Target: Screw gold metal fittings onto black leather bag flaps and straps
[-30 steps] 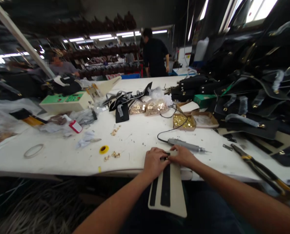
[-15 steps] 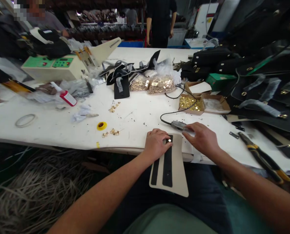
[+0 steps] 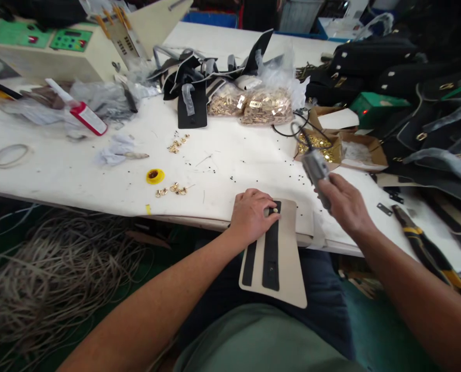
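Observation:
A beige panel [image 3: 291, 248] with two black strips lies over the table's front edge and my lap. At the top of the longer black strip [image 3: 270, 256], my left hand [image 3: 252, 214] pinches a small round gold stud [image 3: 275, 210] between thumb and finger. My right hand [image 3: 342, 199] is wrapped round a grey corded electric screwdriver [image 3: 314, 166], raised above the table to the right of the panel. Its tip is hidden by the hand. A black cord [image 3: 301, 133] runs from its upper end toward the boxes.
Cardboard boxes hold gold pieces [image 3: 318, 144] and clear plastic [image 3: 357, 152]. Pliers [image 3: 424, 243] lie at right, near black bags [image 3: 373, 57]. Bagged gold hardware [image 3: 267, 106], a red bottle [image 3: 86, 118], a yellow dish [image 3: 155, 176] and loose gold fittings [image 3: 179, 189] are on the table.
My right hand has picked up the electric screwdriver from the table and raised it. My left hand stays at the stud on the panel. The view has tilted downward.

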`<state>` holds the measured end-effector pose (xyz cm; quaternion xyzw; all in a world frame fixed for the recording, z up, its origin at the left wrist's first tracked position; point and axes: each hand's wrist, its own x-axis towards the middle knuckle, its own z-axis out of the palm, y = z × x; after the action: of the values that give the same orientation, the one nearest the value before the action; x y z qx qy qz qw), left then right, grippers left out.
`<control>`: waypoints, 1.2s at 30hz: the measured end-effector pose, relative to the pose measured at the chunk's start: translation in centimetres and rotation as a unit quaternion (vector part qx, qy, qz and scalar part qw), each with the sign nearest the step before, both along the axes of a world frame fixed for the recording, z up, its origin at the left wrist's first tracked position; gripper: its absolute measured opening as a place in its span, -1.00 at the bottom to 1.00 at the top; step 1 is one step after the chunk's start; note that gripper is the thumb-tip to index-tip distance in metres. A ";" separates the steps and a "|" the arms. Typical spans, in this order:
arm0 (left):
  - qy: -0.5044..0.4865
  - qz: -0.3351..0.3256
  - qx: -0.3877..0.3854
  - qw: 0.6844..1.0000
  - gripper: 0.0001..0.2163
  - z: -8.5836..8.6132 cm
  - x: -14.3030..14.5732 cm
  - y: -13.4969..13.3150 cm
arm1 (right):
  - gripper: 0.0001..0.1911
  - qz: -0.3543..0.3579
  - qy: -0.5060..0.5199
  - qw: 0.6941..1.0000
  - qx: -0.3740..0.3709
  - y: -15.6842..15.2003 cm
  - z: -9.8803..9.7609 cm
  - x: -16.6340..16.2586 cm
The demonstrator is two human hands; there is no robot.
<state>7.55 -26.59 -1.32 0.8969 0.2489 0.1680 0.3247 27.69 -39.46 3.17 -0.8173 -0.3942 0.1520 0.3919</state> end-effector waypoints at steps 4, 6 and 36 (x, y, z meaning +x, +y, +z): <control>-0.011 0.002 0.004 1.000 -0.82 0.0 0.0 0.0 | -0.68 -0.066 0.243 0.940 0.229 2.4 2.7 -4.2; -0.011 0.005 0.004 1.000 -0.83 0.0 0.0 0.0 | -0.66 -0.073 0.251 0.919 0.295 3.9 3.3 -6.0; -0.016 0.003 0.022 1.000 -0.84 -0.3 0.0 0.1 | -0.61 -0.005 0.149 0.931 0.332 6.3 -0.8 -8.1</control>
<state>7.52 -26.49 -1.61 0.9002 0.2429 0.1883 0.3086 19.58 -33.20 2.37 -0.6104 -0.3554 0.1307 0.6957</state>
